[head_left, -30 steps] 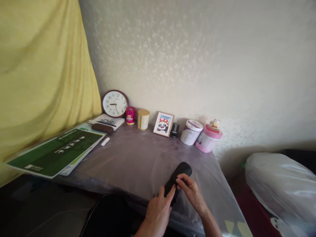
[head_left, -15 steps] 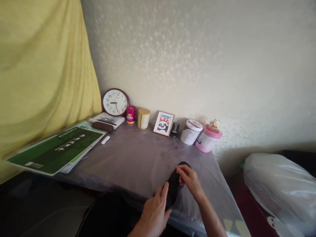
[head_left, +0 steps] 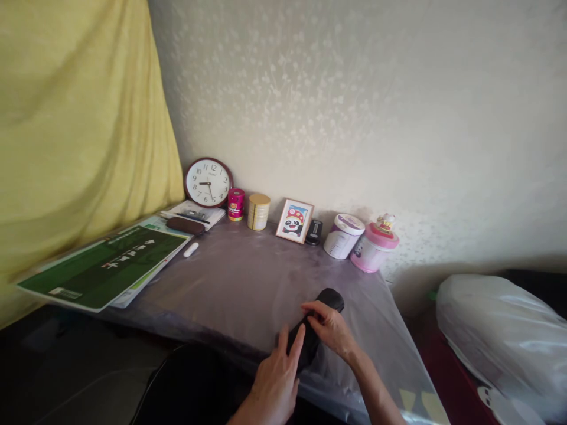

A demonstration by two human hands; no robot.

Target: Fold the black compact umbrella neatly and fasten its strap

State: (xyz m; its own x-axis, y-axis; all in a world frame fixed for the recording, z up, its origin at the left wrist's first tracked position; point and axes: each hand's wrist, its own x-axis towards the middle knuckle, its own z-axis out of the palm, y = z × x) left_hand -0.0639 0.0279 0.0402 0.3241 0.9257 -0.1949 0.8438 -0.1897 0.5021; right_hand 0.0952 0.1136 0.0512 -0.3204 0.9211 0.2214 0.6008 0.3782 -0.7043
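Observation:
A long black soft item (head_left: 331,297), perhaps a folded umbrella or a pouch, lies slantwise near the front right of the covered table. My left hand (head_left: 275,378) holds its near end, with two fingers spread along the side and the thumb on the other side. Over its middle, my right hand (head_left: 330,327) is bent, thumb and forefinger pinched together at the item's left edge. Whatever small part sits between those fingertips is hidden. Both hands cover much of the black surface.
Along the wall stand a clock (head_left: 208,182), a pink can (head_left: 235,205), a yellow tin (head_left: 258,212), a panda picture frame (head_left: 295,221), a white tub (head_left: 344,236) and a pink tub (head_left: 373,249). A green booklet (head_left: 106,265) lies left. A plastic-wrapped bundle (head_left: 500,336) is beside the table.
My right hand has shifted left and slightly down across the black item, from its right side to its left edge. The left hand's fingers have spread apart a little.

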